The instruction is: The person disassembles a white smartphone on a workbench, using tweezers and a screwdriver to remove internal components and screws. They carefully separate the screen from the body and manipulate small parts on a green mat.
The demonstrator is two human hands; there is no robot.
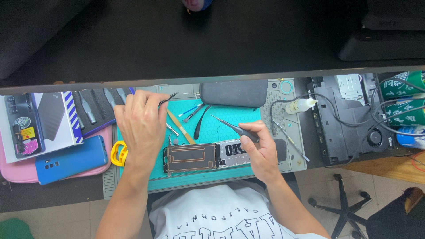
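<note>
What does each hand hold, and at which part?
Left hand: tweezers, gripped at the rear end. Right hand: thin screwdriver, held by its dark handle.

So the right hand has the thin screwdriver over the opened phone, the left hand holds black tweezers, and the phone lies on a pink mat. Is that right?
Not quite: the head view shows the opened phone lying on a teal mat, not a pink one. The rest holds: the right hand has the thin screwdriver, and the left hand holds black tweezers.
</note>
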